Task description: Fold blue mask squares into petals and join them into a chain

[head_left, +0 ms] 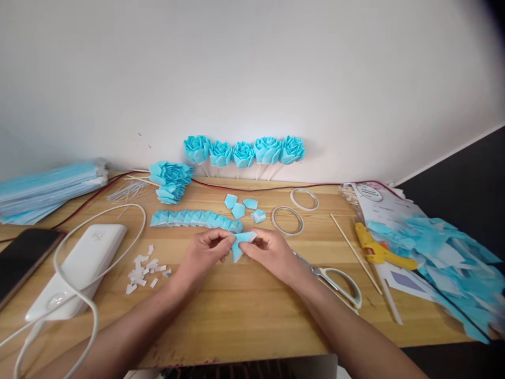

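Observation:
Between my two hands is a small folded piece of blue paper, pointed at its lower end. My left hand pinches its left side with thumb and fingers. The right side is gripped by my right hand, thumb pressed on the front. Just behind my left hand lies a row of overlapping folded blue petals. Several loose blue petals rest beyond my fingers. Scissors lie beside my right wrist, partly hidden by it.
Blue paper roses on sticks lean on the wall; more roses lie left. Two tape rolls, a yellow glue gun and blue paper scraps sit right. White scraps, a power bank and a phone sit left.

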`<move>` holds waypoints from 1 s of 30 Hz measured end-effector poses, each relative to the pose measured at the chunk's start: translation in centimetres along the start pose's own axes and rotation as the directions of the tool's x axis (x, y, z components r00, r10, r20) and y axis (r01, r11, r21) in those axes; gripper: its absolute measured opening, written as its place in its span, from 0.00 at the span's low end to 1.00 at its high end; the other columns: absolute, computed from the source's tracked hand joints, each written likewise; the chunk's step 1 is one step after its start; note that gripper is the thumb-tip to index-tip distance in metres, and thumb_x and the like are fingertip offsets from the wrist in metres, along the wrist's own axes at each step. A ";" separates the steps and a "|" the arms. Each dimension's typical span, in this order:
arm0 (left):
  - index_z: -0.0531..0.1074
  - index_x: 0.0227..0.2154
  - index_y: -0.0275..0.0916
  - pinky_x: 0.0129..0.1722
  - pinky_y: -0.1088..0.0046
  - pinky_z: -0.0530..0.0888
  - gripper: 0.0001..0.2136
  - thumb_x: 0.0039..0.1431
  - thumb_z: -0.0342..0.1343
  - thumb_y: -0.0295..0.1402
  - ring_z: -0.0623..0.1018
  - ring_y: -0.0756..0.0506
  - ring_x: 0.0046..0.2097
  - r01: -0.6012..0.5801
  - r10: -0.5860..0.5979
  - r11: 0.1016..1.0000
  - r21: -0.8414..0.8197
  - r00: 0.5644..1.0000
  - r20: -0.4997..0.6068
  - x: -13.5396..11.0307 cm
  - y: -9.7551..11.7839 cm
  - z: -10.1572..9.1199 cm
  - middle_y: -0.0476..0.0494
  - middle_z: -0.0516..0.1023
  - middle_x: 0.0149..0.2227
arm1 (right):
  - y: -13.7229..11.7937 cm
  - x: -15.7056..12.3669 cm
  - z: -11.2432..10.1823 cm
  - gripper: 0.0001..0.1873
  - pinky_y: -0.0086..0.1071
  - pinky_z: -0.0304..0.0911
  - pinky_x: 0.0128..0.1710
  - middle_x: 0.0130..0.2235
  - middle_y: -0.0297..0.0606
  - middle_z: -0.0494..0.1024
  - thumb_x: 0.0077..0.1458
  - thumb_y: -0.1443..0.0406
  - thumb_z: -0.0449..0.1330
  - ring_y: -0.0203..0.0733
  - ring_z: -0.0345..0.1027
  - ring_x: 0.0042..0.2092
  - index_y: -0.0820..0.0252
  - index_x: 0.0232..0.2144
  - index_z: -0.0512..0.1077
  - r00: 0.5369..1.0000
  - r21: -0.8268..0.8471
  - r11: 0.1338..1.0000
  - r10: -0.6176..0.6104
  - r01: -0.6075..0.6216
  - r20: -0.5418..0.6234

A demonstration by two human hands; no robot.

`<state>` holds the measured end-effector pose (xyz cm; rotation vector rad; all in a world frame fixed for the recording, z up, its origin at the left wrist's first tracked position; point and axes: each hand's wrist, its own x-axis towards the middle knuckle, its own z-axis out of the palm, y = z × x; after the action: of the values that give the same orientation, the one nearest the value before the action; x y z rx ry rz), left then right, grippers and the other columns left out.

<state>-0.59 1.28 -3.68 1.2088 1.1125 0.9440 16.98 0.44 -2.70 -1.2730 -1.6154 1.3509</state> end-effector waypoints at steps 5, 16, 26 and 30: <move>0.72 0.23 0.36 0.23 0.78 0.64 0.12 0.48 0.60 0.41 0.65 0.53 0.21 0.017 -0.019 0.999 0.027 0.999 0.051 0.0 -0.1 -0.1 0.54 0.66 0.18 | 0.0 0.1 -0.6 0.16 0.27 0.49 0.26 0.22 0.27 0.57 0.55 0.61 0.57 0.31 0.50 0.26 0.59 0.20 0.59 0.996 -0.045 0.998 -0.048 0.045 -0.075; 0.74 0.19 0.35 0.23 0.78 0.66 0.15 0.45 0.60 0.45 0.67 0.53 0.21 0.096 -0.098 0.995 0.034 0.993 0.071 0.1 0.4 -0.2 0.50 0.71 0.18 | -0.3 -0.2 -0.6 0.10 0.28 0.57 0.29 0.27 0.30 0.69 0.59 0.59 0.55 0.34 0.62 0.29 0.58 0.32 0.69 0.995 -0.009 0.998 -0.062 0.061 -0.079; 0.75 0.19 0.35 0.23 0.78 0.66 0.15 0.45 0.61 0.45 0.67 0.53 0.21 0.081 -0.081 0.996 -0.020 0.996 0.026 0.2 0.4 -0.2 0.50 0.72 0.18 | -1.4 -0.5 -0.5 0.02 0.28 0.63 0.35 0.33 0.32 0.75 0.56 0.64 0.57 0.35 0.69 0.34 0.56 0.33 0.69 0.982 -0.122 0.988 -0.111 0.092 -0.152; 0.75 0.20 0.35 0.23 0.79 0.65 0.15 0.46 0.61 0.44 0.66 0.54 0.21 0.076 -0.077 0.997 0.022 0.996 0.047 0.0 0.1 -0.1 0.50 0.72 0.18 | -1.2 -0.3 -0.2 0.04 0.27 0.62 0.32 0.30 0.30 0.74 0.55 0.65 0.58 0.34 0.68 0.31 0.57 0.29 0.69 0.982 -0.134 0.985 -0.127 0.108 -0.142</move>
<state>-0.71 1.33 -3.63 1.1907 1.1246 0.8440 16.97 0.21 -1.49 -1.2974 -1.6634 1.0701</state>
